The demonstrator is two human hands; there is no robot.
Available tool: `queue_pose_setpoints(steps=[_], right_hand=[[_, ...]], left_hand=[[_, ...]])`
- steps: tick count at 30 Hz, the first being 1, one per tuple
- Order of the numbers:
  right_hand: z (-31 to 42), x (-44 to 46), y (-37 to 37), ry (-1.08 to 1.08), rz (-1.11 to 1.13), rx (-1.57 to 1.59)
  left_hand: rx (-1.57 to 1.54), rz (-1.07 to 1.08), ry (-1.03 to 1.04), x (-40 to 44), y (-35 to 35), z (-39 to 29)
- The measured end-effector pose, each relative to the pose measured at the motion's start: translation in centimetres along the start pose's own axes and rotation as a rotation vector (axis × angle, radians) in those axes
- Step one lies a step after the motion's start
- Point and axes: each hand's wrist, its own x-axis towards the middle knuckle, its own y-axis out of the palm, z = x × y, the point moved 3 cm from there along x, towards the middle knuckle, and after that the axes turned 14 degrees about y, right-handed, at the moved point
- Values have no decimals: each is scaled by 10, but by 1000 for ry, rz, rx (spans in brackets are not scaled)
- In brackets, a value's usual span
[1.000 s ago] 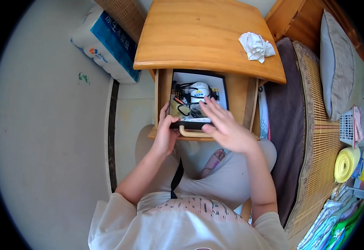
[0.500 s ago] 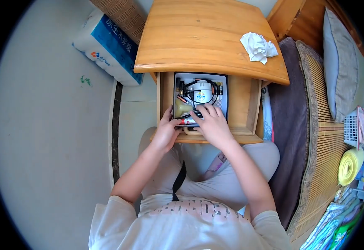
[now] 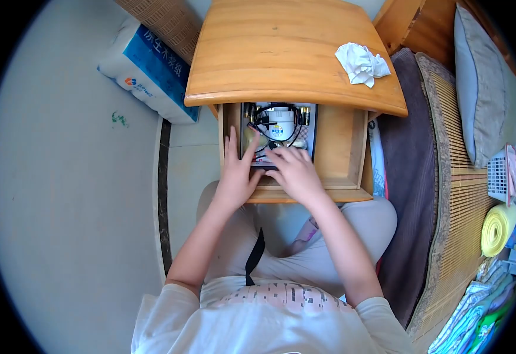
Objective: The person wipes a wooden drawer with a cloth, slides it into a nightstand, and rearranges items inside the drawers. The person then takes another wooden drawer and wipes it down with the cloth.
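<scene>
A dark-rimmed box (image 3: 313,133) with a pale inside sits in the left part of the pulled-out wooden drawer (image 3: 340,174). Inside it are a white device (image 3: 281,125) ringed by a black cable (image 3: 297,137), several batteries (image 3: 305,114) and a yellowish object (image 3: 252,137). My left hand (image 3: 237,177) is at the box's near left corner, fingers stretched out and spread along its left side. My right hand (image 3: 296,174) has its fingers bent over the near edge and its thumb in front of it, gripping the box. The fingers partly cover the contents there.
Crumpled white paper (image 3: 361,64) lies on the cabinet top (image 3: 281,53), which overhangs the drawer's back. A wrapped paper pack (image 3: 152,71) stands left. To the right are a bamboo mat (image 3: 459,153), a pillow (image 3: 479,88), a yellow roll (image 3: 498,230) and a white basket (image 3: 497,177).
The box has slid further back in the drawer, its far end now under the cabinet top. My left fingers have spread out. A red-and-white item near the front edge is now mostly covered.
</scene>
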Motion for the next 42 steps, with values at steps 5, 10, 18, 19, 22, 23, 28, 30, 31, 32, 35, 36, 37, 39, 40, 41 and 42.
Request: queue_pose_setpoints(steps=[5, 10, 18, 19, 22, 23, 28, 30, 31, 32, 35, 36, 37, 39, 40, 41, 42], right_hand=[[-64, -27, -40, 543, -203, 146], [-70, -31, -12, 847, 343, 458], [-65, -26, 7, 642, 344, 645], [-64, -28, -7, 504, 188, 426], [-64, -48, -55, 534, -146, 373], [-68, -63, -64, 639, -187, 532], [-42, -138, -35, 978, 941, 1010], [-17, -136, -18, 1129, 828, 1374], [-10, -135, -12, 1261, 676, 1732], [-21, -137, 4, 1314, 469, 1814], [-55, -126, 15, 1470, -115, 1970], [-60, -123, 14, 1454, -120, 1920], [-60, -124, 15, 1449, -131, 1923], [-48, -115, 4, 1380, -189, 1702], [-44, -111, -4, 1374, -197, 1704], [-40, -105, -15, 1314, -225, 1698], [-37, -99, -25, 1254, -250, 1690]], left_hand=[[390, 235, 281, 16, -2, 1], [530, 197, 237, 11, -6, 14], [546, 152, 135, 0, -28, 13], [460, 94, 140, -2, -32, 10], [274, -117, 13, -29, -46, 10], [163, -267, -112, -47, -50, 13], [-958, -449, -792, -139, 9, 38], [-1428, -440, -960, -142, 31, 32], [-1322, -478, -822, -135, 36, 30], [-1215, -517, -685, -130, 38, 30], [-1161, -449, -495, -133, 50, 59], [-1162, -447, -489, -134, 50, 69], [-1074, -381, -402, -133, 49, 78], [-990, -311, -304, -122, 45, 77], [-992, -313, -355, -122, 43, 76], [-993, -317, -406, -118, 37, 72], [-994, -320, -399, -110, 28, 66]])
